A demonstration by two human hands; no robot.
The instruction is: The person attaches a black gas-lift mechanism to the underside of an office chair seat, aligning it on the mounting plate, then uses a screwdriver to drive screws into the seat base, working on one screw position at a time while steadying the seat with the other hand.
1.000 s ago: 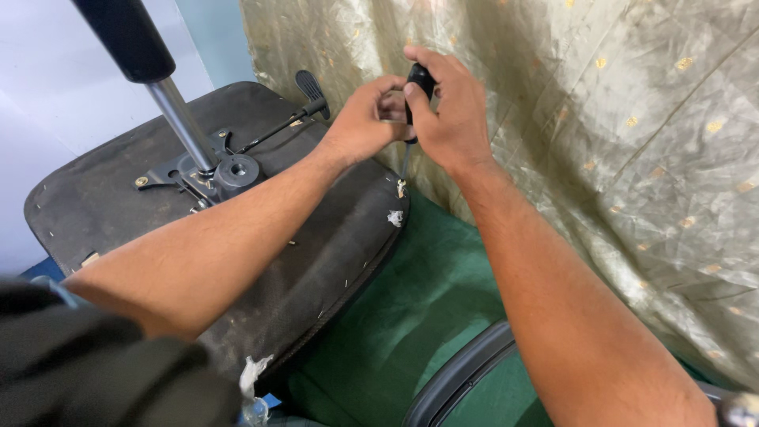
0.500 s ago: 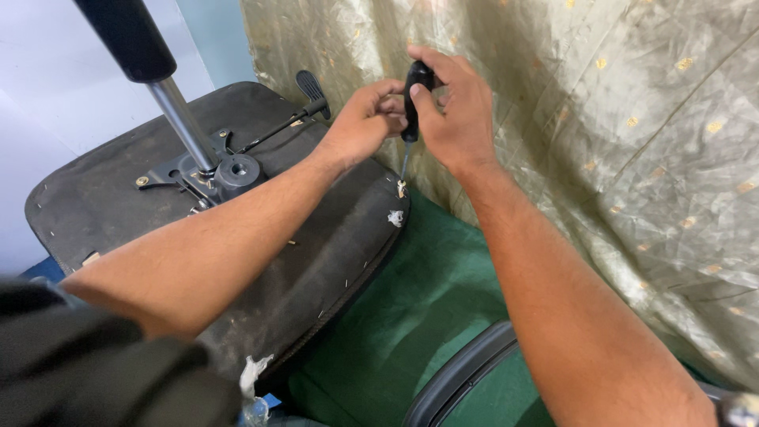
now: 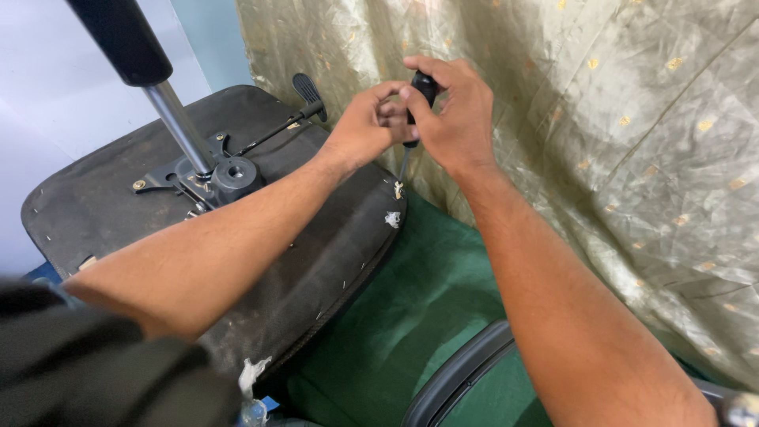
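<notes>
Behind everything, a crumpled gold-green curtain (image 3: 601, 158) with small yellow dots, filling the right and top of the view. At left, an overturned office chair seat (image 3: 103, 213), its dark, scuffed underside facing up, flecked with bits of white debris. Below and to the right of the seat, green fabric (image 3: 411, 316), and at the bottom edge a curved dark grey rim (image 3: 458, 379). Rising from the middle of the seat underside, a chrome gas-lift column (image 3: 178, 126) capped by a black sleeve, seated in a metal mounting plate (image 3: 209, 178). From that plate, a thin black adjustment lever (image 3: 304, 99) with a paddle end, reaching toward the curtain.

Near the far edge of the seat, both hands meeting just above it. Right hand (image 3: 455, 119) with fingers curled tightly round the black handle of a screwdriver (image 3: 421, 91), held upright with its thin shaft pointing down toward the seat edge. Left hand (image 3: 368, 126) closed loosely, fingertips pressed against the same handle just beside the right thumb. Tip of the shaft close to a scrap of white padding (image 3: 393, 219); contact impossible to tell.
</notes>
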